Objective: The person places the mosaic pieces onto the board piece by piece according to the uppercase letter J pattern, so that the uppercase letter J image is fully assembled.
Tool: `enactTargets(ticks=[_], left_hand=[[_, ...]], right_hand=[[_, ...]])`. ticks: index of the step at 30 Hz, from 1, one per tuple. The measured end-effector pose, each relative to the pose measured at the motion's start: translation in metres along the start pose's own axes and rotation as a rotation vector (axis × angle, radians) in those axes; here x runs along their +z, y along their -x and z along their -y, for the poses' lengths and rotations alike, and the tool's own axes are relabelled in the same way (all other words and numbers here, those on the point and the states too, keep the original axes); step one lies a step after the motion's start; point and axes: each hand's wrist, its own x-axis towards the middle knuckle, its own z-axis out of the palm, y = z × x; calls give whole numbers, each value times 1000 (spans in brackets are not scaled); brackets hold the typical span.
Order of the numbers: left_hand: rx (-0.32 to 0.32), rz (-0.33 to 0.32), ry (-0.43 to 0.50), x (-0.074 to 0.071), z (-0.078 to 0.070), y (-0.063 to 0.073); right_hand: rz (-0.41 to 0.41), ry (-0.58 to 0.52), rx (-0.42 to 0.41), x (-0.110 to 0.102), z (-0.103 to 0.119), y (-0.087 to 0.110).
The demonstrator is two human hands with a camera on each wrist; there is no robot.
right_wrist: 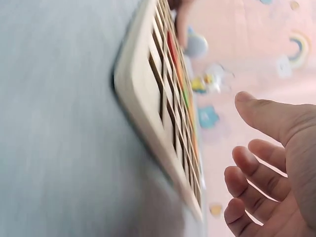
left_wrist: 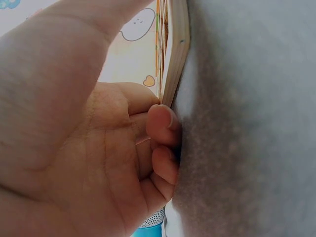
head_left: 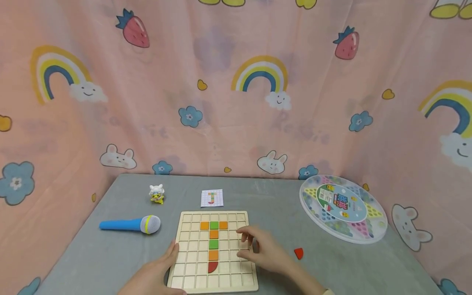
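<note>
A wooden grid board (head_left: 188,268) lies flat on the grey table. My left hand (head_left: 156,272) holds it at the near left corner, fingers along the left edge and thumb at the front edge. Orange and green squares form a T on the grid, with a red quarter-round piece (head_left: 212,267) below the stem's bottom orange square. Over the board's right side hovers my right hand (head_left: 263,250), thumb and fingers apart, nothing between them. In the right wrist view this hand (right_wrist: 269,168) is also bare. A loose red quarter-round piece (head_left: 299,253) rests right of the board.
Behind the board lies a pattern card (head_left: 212,198) printed with a similar figure. To the left are a blue toy microphone (head_left: 129,225) and a small figurine (head_left: 156,194). A round game board (head_left: 343,209) occupies the right back. Patterned pink cloth (head_left: 228,135) hangs behind the table.
</note>
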Motion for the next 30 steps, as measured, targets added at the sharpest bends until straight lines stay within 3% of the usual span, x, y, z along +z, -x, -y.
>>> enactTargets(ticks=[9,15,23,30], left_hand=[[8,-2,-17,0,2,0],[-3,13,4,-1,1,-2],[-7,15,0,-2,1,-1],[26,20,-26,-2,4,-2]], right_hand=[[-237,140,38,-58,-38,52],[-358,197,151,-87,-62,85],[-222,156,281,-91,-83,101],[-237,155,221,-85,-95,107]])
